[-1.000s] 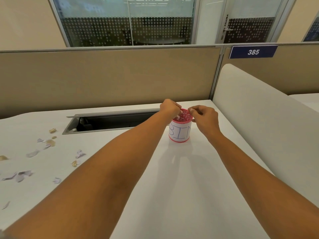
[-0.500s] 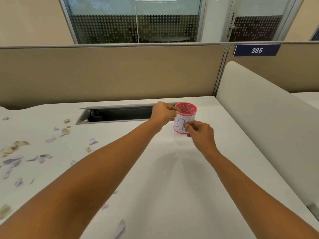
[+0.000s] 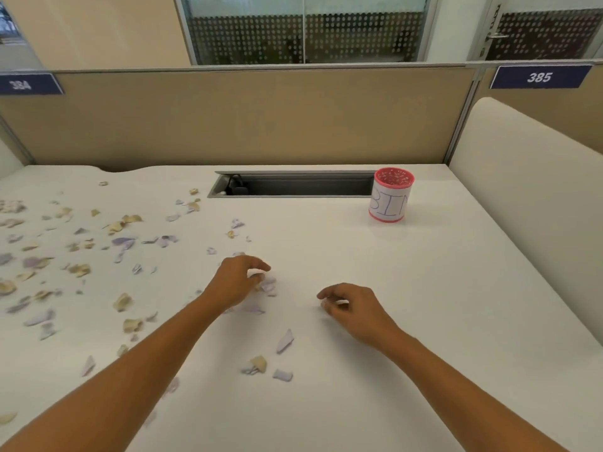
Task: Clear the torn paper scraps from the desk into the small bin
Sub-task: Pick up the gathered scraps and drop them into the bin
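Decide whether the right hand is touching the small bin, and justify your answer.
Apart. The head view shows a wide stretch of desk between the right hand and the small bin.

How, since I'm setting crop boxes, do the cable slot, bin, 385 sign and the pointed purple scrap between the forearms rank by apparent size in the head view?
1. cable slot
2. bin and 385 sign: look alike, unranked
3. pointed purple scrap
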A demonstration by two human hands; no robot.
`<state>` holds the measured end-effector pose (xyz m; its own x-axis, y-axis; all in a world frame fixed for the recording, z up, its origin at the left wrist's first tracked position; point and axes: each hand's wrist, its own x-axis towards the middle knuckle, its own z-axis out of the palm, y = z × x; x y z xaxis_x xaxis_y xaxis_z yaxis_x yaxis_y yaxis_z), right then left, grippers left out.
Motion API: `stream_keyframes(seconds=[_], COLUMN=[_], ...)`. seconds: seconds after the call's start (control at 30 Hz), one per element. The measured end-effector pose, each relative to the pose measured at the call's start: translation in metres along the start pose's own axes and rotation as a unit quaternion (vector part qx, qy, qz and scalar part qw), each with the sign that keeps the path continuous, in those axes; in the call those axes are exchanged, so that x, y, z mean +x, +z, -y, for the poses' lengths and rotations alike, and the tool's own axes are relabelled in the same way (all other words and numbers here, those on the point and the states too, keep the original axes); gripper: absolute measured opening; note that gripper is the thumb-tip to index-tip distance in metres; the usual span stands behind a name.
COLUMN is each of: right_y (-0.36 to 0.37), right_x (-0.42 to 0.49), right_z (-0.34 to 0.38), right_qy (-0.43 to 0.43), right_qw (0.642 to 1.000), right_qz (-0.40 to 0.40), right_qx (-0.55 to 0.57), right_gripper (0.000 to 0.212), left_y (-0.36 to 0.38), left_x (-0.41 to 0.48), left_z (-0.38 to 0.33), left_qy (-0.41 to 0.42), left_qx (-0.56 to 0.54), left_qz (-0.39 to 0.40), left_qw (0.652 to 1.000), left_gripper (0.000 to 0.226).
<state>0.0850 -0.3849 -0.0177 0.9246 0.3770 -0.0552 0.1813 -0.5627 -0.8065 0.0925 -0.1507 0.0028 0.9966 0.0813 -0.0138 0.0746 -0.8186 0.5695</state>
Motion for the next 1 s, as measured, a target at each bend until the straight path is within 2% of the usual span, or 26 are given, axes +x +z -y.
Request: stream_keyframes(seconds=[0.07, 0.17, 0.27, 0.37, 0.5, 0.67, 0.8, 0.87, 1.0], right_y=[0.013, 0.032, 0.054, 0.072, 0.091, 0.094, 0.083, 0.077, 0.067], right_x=[-0.011, -0.024, -0.037, -0.049, -0.060, -0.070, -0.070, -0.071, -0.076], right_z=[0.008, 0.024, 0.035, 0.041, 0.046, 0.043, 0.037, 0.035, 0.030], right_qy=[-0.023, -0.064, -0.086, -0.101, -0.152, -0.215, -0.250, -0.257, -0.243], right_qw=[0.998, 0.992, 0.976, 0.961, 0.937, 0.906, 0.886, 0.884, 0.905], right_qz=[0.034, 0.078, 0.139, 0.176, 0.181, 0.207, 0.220, 0.221, 0.197], right_qx=[-0.048, -0.081, -0.141, -0.188, -0.257, -0.299, -0.323, -0.322, -0.287], right_gripper=[0.024, 0.035, 0.053, 0.064, 0.051, 0.062, 0.053, 0.048, 0.043], left_y=[-0.001, -0.002, 0.000, 0.004, 0.006, 0.011, 0.016, 0.020, 0.025], left_x=[-0.008, -0.015, -0.021, -0.025, -0.032, -0.042, -0.045, -0.048, -0.055], left_z=[0.014, 0.023, 0.024, 0.021, 0.021, 0.026, 0.026, 0.026, 0.028], left_qy=[0.042, 0.078, 0.078, 0.067, 0.073, 0.114, 0.136, 0.120, 0.105], left_qx=[0.066, 0.090, 0.093, 0.086, 0.070, 0.111, 0.161, 0.173, 0.207], left_qz=[0.028, 0.092, 0.145, 0.160, 0.147, 0.146, 0.122, 0.112, 0.080], left_qw=[0.997, 0.989, 0.982, 0.981, 0.984, 0.976, 0.970, 0.971, 0.969], left_gripper=[0.033, 0.046, 0.059, 0.067, 0.066, 0.055, 0.044, 0.043, 0.041])
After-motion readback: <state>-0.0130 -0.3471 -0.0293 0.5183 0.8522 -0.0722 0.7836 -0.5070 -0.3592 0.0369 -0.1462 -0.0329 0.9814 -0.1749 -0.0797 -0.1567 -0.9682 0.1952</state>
